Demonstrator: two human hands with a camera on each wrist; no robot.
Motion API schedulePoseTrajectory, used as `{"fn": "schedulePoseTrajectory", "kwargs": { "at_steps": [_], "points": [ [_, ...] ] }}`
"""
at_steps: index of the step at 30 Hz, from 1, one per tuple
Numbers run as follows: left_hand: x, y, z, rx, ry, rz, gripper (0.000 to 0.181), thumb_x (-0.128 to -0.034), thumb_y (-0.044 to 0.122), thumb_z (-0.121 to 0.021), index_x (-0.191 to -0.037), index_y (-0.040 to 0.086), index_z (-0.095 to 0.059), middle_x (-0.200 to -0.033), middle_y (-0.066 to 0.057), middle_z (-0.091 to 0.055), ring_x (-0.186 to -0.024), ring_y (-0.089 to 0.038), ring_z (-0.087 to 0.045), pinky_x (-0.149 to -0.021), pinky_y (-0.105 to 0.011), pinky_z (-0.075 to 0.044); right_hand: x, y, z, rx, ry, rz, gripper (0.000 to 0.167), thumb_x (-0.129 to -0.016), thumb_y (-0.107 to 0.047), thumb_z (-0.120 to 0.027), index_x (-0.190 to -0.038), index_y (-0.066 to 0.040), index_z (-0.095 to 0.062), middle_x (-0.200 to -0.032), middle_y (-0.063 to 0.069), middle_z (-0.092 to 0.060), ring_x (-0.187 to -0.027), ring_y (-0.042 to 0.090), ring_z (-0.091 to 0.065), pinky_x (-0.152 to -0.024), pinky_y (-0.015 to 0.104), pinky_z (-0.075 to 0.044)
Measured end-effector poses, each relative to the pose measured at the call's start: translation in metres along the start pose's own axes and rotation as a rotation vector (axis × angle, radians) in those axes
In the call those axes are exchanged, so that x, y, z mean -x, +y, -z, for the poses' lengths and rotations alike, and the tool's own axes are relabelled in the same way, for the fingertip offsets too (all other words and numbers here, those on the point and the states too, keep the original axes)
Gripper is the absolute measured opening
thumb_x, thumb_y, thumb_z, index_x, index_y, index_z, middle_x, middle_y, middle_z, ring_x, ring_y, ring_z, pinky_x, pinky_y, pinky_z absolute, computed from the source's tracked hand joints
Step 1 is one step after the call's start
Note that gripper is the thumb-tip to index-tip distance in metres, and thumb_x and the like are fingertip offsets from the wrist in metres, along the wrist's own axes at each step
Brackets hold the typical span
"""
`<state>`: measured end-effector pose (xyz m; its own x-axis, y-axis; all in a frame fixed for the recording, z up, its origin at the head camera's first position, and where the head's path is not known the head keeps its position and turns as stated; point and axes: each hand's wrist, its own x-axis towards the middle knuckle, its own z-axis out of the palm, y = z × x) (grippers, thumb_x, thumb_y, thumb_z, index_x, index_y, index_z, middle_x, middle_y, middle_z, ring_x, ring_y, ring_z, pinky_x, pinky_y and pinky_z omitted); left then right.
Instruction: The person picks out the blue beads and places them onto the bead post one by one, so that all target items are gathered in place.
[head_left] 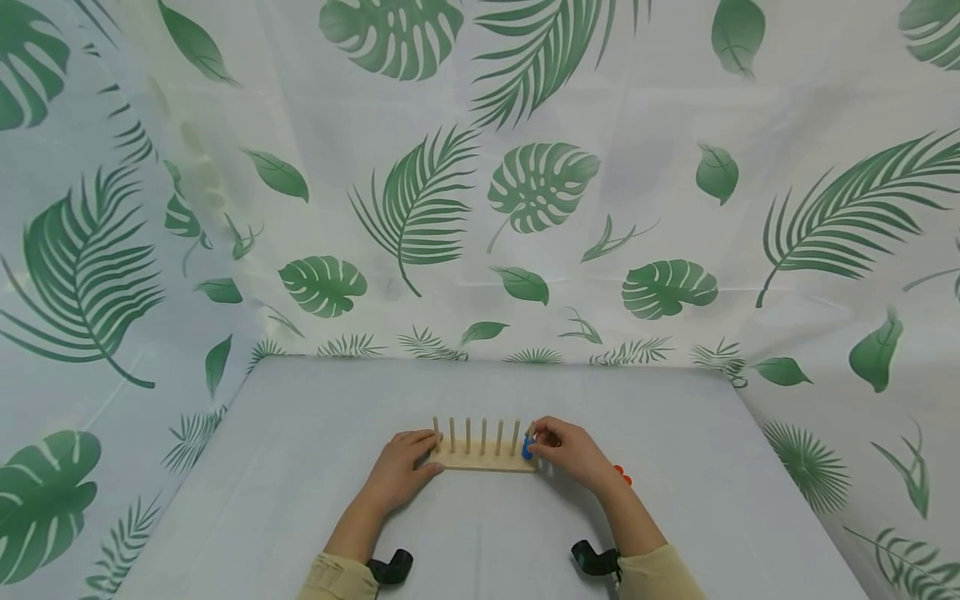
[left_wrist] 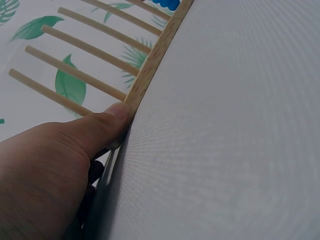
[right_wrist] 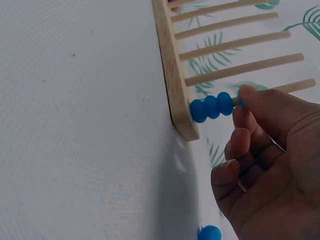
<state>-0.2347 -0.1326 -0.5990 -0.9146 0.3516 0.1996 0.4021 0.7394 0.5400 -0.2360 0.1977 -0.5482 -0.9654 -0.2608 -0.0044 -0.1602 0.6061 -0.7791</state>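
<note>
A wooden peg rack (head_left: 487,461) with a row of upright pegs stands on the table. My left hand (head_left: 399,473) grips its left end, the thumb (left_wrist: 112,116) lying against the front edge of the base. On the rightmost peg, three blue beads (right_wrist: 212,107) are stacked at the base in the right wrist view. Just above them, my right hand (right_wrist: 272,150) pinches another blue bead (right_wrist: 242,101) on the same peg, mostly covered by thumb and forefinger. The peg's tip sticks out past the fingers.
Red beads (head_left: 622,475) lie on the table beside the right forearm, which partly hides them. Another blue bead (right_wrist: 210,233) shows at the bottom of the right wrist view. A leaf-patterned sheet (head_left: 525,208) hangs behind the white table (head_left: 337,400).
</note>
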Motion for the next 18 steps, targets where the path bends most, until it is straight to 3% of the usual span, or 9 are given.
{"fn": "schedulePoseTrajectory", "kwargs": {
  "at_steps": [12, 18],
  "points": [
    [-0.0004, 0.0012, 0.0007, 0.004, -0.006, 0.010, 0.054, -0.0914, 0.038, -0.069, -0.138, 0.013, -0.059, -0.141, -0.003, -0.058, -0.134, -0.029, -0.049, -0.113, -0.051, -0.039, -0.0011, 0.0027, -0.0019, -0.006, -0.020, -0.009, 0.014, -0.092, -0.023, -0.071, -0.104, -0.018, -0.065, -0.088, -0.002, -0.061, -0.079, 0.012, -0.053, -0.063, 0.024, -0.045],
    [0.0000, 0.0012, 0.0007, 0.007, -0.001, 0.008, 0.054, -0.0909, 0.037, -0.070, -0.138, 0.013, -0.059, -0.141, -0.003, -0.058, -0.134, -0.030, -0.049, -0.113, -0.051, -0.039, 0.0006, 0.0041, -0.0002, 0.008, -0.022, 0.013, 0.021, -0.092, -0.024, -0.072, -0.111, -0.019, -0.065, -0.087, -0.004, -0.062, -0.076, 0.009, -0.054, -0.062, 0.024, -0.046]
  ]
}}
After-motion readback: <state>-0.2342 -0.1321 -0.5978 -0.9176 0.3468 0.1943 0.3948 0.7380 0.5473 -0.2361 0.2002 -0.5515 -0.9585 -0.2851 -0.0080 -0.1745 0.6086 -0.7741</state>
